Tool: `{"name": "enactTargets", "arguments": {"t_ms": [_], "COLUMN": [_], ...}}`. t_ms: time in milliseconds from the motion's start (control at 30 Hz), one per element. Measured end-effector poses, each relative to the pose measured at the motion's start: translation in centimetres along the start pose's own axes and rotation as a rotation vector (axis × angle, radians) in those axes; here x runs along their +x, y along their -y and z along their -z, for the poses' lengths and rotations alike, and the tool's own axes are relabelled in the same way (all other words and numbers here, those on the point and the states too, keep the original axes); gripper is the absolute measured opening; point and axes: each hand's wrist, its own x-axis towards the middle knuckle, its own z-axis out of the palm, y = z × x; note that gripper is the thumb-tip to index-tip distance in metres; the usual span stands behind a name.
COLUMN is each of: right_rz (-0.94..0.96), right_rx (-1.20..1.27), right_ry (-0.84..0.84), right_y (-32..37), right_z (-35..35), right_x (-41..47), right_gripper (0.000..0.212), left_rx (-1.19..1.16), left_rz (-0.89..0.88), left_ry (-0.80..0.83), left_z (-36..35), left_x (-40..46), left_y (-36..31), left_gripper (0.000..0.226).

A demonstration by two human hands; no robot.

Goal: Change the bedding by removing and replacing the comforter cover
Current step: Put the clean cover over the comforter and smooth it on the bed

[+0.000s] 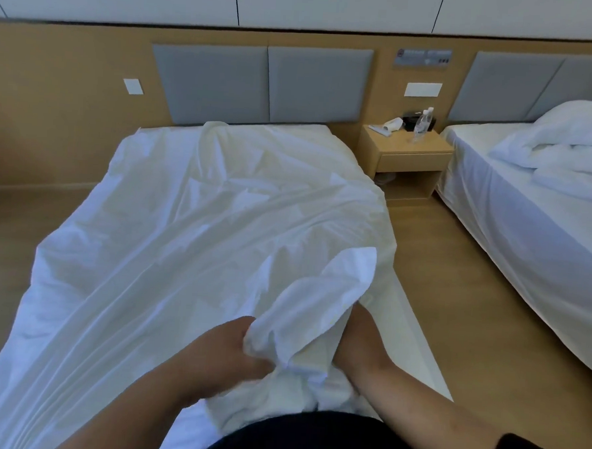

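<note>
At the foot edge of the near bed (416, 320), your left hand (233, 351) grips a bunched fold of the white comforter cover (184, 239), fingers curled into the cloth. Your right hand (357, 334) is pushed up under a raised flap of the same cover, so its fingers are hidden and you cannot tell how it holds. The cover lies spread and creased along the whole bed, reaching the grey headboard (260, 85), and hangs over the left edge. Between the beds stands a wooden nightstand (404, 158) with two clear water bottles (422, 123); their labels are too small to read. A grey wall sign (422, 57) above it carries blurred, unreadable writing. A crumpled white comforter (572, 153) lies on the second bed (527, 229).
</note>
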Motion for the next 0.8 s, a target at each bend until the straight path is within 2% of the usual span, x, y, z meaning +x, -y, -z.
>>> {"name": "enactTargets", "arguments": {"t_ms": [67, 100, 167, 233, 267, 333, 400, 433, 467, 500, 600, 633, 700, 800], "right_rz": [-0.003, -0.022, -0.047, 0.018, 0.046, 0.028, -0.007, -0.023, -0.025, -0.028, -0.033, -0.036, -0.051, -0.047], "right_rx": [0.036, -0.02, 0.012, -0.003, -0.069, -0.1, -0.063, -0.041, -0.007, 0.0, -0.011, 0.003, 0.037, 0.067], "right_ry": [-0.116, -0.09, 0.041, -0.002, -0.049, -0.121, -0.158, -0.151, -0.126, -0.09, 0.018, 0.038, 0.046, -0.006], "right_y": [-0.8, -0.4, 0.1, 0.6, 1.0, 1.7, 1.9, 2.0, 2.0, 2.4, 2.7, 2.7, 2.2, 1.4], "right_z": [1.2, 1.7, 1.8, 1.1, 0.7, 0.3, 0.2, 0.1, 0.0, -0.3, -1.4, -1.6, -1.6, -1.0], "right_x": [1.5, 2.0, 2.8, 3.5, 3.8, 4.2, 4.2, 4.0, 3.9, 3.6, 2.7, 2.4, 2.1, 1.8], "right_gripper": [0.018, 0.022, 0.02, 0.006, 0.018, 0.04, 0.045, 0.046, 0.046, 0.047, 0.044, 0.042, 0.039, 0.037], "left_rx": [0.289, 0.391, 0.451, 0.501, 0.507, 0.398, 0.242, 0.216, 0.194, 0.127, -0.134, -0.13, -0.174, -0.455], "left_rz": [0.135, 0.194, 0.231, 0.25, 0.254, 0.173, -0.111, -0.219, -0.289, -0.303, -0.192, -0.17, -0.06, 0.005], "left_ry": [0.015, 0.042, 0.041, -0.038, -0.128, -0.446, -0.772, -0.802, -0.746, -0.646, -0.322, -0.316, -0.395, -0.454], "left_z": [0.7, 0.7, 0.1, -0.1, -0.2, -0.1, -0.2, -0.3, -0.6, -0.9, -2.2, -2.7, -3.3, -3.1], "left_x": [-0.6, -0.7, -0.8, -0.6, -0.4, -0.2, -0.1, 0.0, 0.1, 0.2, 1.5, 2.2, 3.2, 3.5], "left_y": [2.0, 3.0, 4.4, 5.1, 5.6, 5.9, 4.9, 3.9, 2.7, 1.5, -0.5, -0.5, -0.3, 0.0], "left_gripper": [0.023, 0.022, 0.022, 0.028, 0.039, 0.053, 0.031, 0.017, 0.013, 0.018, 0.031, 0.032, 0.02, 0.018]}}
